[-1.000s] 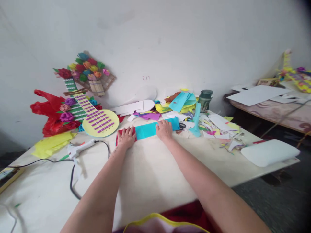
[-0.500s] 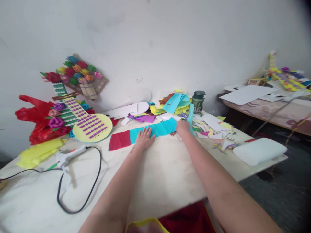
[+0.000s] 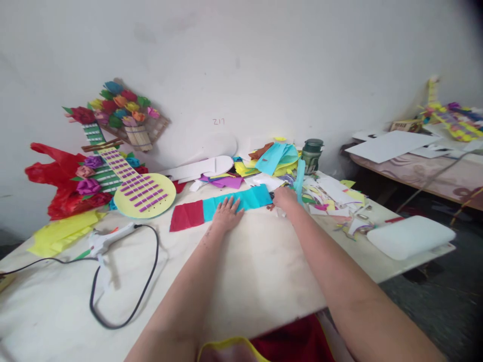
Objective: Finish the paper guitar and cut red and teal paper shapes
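A strip of crepe paper lies flat on the pale table [image 3: 249, 261], its left part red [image 3: 186, 215] and the longer right part turquoise [image 3: 249, 199]. My left hand [image 3: 226, 214] rests palm down with fingers spread on the turquoise part near the join. My right hand [image 3: 286, 197] sits at the strip's right end by the scrap pile; its fingers are curled down and mostly hidden. A narrow turquoise strip [image 3: 300, 176] stands up just beyond my right hand.
A white glue gun [image 3: 109, 238] with a black cord lies at left. A yellow paper guitar [image 3: 145, 195], paper flowers and a red bag lean on the wall. Coloured scraps, a green jar [image 3: 312, 155], a white foam block [image 3: 410, 236] and a second table at right.
My left hand slid right along the strip from the red part onto the turquoise. My right hand moved right to the strip's end. The red end now lies uncovered.
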Demonstrator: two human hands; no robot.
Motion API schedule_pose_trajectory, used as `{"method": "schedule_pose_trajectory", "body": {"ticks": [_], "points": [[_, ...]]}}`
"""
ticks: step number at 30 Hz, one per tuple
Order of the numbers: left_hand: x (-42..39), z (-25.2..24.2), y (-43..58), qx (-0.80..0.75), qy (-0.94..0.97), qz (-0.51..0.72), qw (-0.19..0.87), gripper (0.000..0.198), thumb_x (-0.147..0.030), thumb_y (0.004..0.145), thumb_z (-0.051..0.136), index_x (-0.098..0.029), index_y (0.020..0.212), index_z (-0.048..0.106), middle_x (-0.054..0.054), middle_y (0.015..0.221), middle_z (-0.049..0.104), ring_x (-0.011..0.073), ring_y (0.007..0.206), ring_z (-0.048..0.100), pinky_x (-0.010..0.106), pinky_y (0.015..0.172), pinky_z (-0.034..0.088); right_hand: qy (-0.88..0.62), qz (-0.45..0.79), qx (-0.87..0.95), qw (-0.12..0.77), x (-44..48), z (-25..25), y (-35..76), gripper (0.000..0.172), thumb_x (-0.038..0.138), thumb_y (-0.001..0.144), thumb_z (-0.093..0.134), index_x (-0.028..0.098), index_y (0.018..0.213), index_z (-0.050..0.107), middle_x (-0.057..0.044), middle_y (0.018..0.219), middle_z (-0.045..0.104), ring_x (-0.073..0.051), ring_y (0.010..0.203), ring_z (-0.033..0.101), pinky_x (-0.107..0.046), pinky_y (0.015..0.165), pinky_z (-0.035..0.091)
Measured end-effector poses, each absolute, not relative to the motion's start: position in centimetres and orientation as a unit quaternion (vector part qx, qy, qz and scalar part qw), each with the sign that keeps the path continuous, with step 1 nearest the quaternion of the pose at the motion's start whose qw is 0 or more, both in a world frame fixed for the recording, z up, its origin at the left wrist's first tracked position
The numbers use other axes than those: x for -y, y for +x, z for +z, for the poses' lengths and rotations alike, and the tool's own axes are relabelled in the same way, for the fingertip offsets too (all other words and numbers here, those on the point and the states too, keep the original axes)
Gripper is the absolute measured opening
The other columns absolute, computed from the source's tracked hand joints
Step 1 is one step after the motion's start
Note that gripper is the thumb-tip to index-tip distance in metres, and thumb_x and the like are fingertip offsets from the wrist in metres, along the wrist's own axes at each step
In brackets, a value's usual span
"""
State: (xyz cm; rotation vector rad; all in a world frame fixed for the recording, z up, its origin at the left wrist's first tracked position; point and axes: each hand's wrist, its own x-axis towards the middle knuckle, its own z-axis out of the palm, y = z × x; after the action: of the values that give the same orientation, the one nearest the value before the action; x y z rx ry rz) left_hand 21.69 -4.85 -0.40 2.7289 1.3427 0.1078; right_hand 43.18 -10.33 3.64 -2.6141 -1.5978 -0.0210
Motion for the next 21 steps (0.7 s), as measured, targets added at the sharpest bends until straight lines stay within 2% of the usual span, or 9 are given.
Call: {"method": "schedule_pose_trajectory", "body": {"ticks": [3, 9, 14, 21], "points": [[4.9, -0.4, 21.7, -0.440, 0.896, 0.033, 0.051, 0.067, -0.058, 0.087, 0.014, -0.025, 0.144, 0.022, 0.004, 0.152, 0.013, 0.0232, 0.139, 0.008, 0.043, 0.111, 0.009, -0.852, 0.003, 0.522, 0.032, 10.4, 4.0, 42.9, 0.033, 0.019, 0.073, 0.054, 0.013, 0.103, 0.068, -0.017, 0.107, 0.065, -0.028, 0.104, 0.059, -0.033, 0.082, 0.043], [5.1, -0.2, 21.7, -0.441, 0.895, 0.033, 0.055, 0.065, -0.057, 0.088, 0.014, -0.026, 0.144, 0.023, 0.003, 0.152, 0.013, 0.0233, 0.139, 0.007, 0.043, 0.111, 0.009, -0.840, -0.020, 0.540, 0.037, 10.2, 3.9, 42.4, 0.034, 0.020, 0.072, 0.054, 0.018, 0.103, 0.068, -0.013, 0.109, 0.065, -0.028, 0.108, 0.056, -0.033, 0.083, 0.043], [5.1, -0.3, 21.8, -0.442, 0.894, 0.035, 0.060, 0.066, -0.058, 0.087, 0.013, -0.026, 0.144, 0.022, 0.004, 0.152, 0.012, 0.0231, 0.140, 0.007, 0.043, 0.112, 0.008, -0.842, -0.008, 0.540, 0.022, 9.9, 4.0, 41.9, 0.036, 0.015, 0.070, 0.057, 0.016, 0.105, 0.066, -0.014, 0.107, 0.066, -0.025, 0.102, 0.061, -0.029, 0.076, 0.045], [5.3, -0.1, 21.7, -0.442, 0.894, 0.036, 0.063, 0.070, -0.062, 0.086, 0.009, -0.025, 0.144, 0.024, 0.003, 0.152, 0.013, 0.0231, 0.140, 0.007, 0.043, 0.112, 0.008, -0.846, -0.027, 0.532, 0.005, 10.2, 4.9, 41.6, 0.035, 0.015, 0.074, 0.055, 0.015, 0.109, 0.064, -0.015, 0.110, 0.064, -0.026, 0.102, 0.060, -0.031, 0.079, 0.044]]}}
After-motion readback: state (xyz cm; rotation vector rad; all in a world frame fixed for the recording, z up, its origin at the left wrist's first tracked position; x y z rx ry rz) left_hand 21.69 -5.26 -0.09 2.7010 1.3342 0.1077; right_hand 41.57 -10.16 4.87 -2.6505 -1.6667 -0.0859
